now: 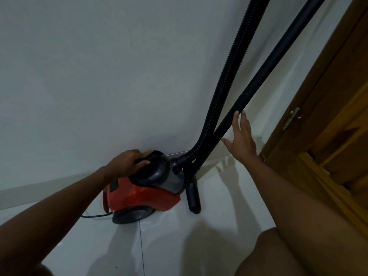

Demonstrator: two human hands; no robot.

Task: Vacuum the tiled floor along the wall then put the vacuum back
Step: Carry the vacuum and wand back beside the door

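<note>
A red and grey canister vacuum (143, 194) stands on the white tiled floor (219, 226) close to the white wall (99, 76). My left hand (127, 162) grips the dark handle on top of the canister. A black ribbed hose (229, 76) rises from the canister's front. Beside it a black rigid tube (268, 60) leans against the wall, and its floor nozzle (193, 198) stands on the tiles. My right hand (242, 136) is spread with straight fingers, its fingertips touching the tube.
A wooden door frame and door (328, 106) fill the right side. A pale skirting (39, 188) runs along the wall's foot. The black power cord (93, 216) trails left from the canister. My bare knee (278, 255) is at the lower right.
</note>
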